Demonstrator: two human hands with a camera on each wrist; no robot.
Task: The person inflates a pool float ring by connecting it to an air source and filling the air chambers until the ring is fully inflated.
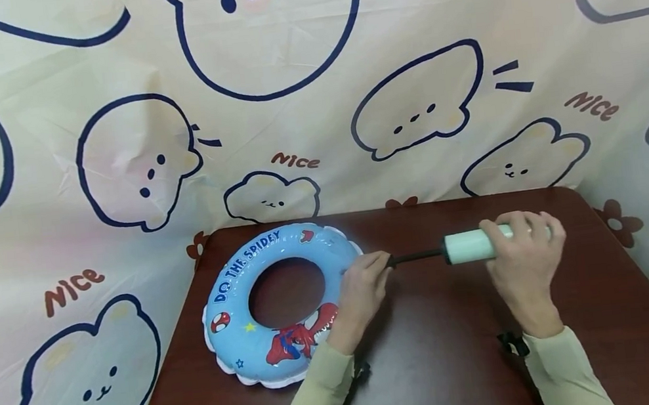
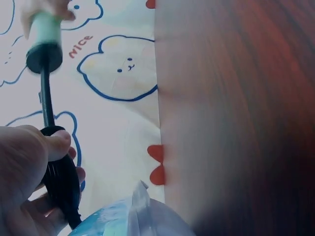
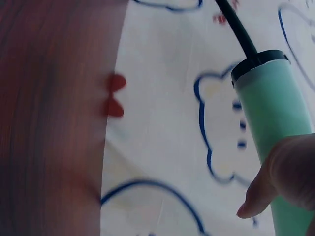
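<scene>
Head view forward and down, 2 close wrist views, pump (image 1: pixel 468 247) in common

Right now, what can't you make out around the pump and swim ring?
Head view: the left hand covers most of the black handle on the pump and part of the swim ring.
Left wrist view: the bottom edge cuts off most of the ring; whether the pump's tip is joined to it cannot be told.
Right wrist view: the bottom edge cuts off the pump's green barrel.

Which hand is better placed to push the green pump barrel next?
Probably the right hand: it grips the green barrel, while the left hand holds the black handle near the swim ring.
</scene>
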